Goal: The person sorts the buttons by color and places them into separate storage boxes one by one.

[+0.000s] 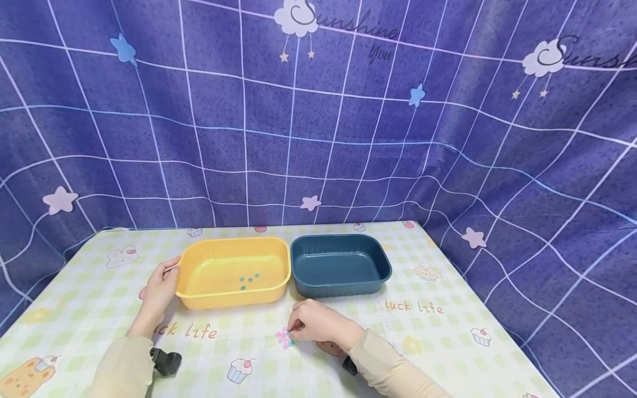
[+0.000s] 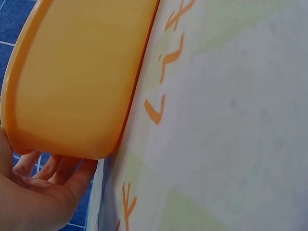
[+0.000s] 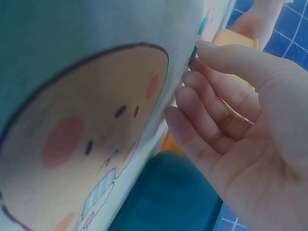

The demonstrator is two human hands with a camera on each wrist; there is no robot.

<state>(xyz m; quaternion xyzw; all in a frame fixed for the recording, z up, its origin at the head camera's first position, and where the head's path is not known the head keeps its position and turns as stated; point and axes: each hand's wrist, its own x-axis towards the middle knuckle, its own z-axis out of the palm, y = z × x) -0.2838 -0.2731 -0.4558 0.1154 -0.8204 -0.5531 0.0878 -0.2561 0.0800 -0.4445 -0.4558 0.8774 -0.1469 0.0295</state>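
Left hand [image 1: 161, 284] is at the near-left end of the yellow bin [image 1: 231, 300]. Fingers are bent against its outer end wall, thumb side up by the rim, so I read that as a grip on the bin. The left wrist feed shows the fingertips tucked behind that end wall; thumb mostly cut off there.

Right hand [image 1: 318, 321] is down at the tablecloth [image 1: 199, 367], in front of the seam between the two bins. Thumb and index pinch a small teal piece [image 3: 194, 52]; the other fingers are bent, holding nothing I can see. Can't tell from my feeds whether that piece is clear of the cloth or touching it.

Right by those fingertips is a little cluster of pink pieces [image 1: 282, 336], with another teal bit [image 1: 292, 343] on its right edge. Too small for me to count.

Four teal dots [image 1: 250, 279] lie on the yellow bin's floor, right of centre. Dark teal bin [image 1: 340, 288] sits just beside the yellow one, on its right.

Cloth has printed cupcakes and "luck life" lettering. Blue grid curtain [image 1: 224, 143] with stars and clouds hangs behind the table. Both sleeves are pale; black wrist mount [image 1: 166, 362] shows at the left cuff.
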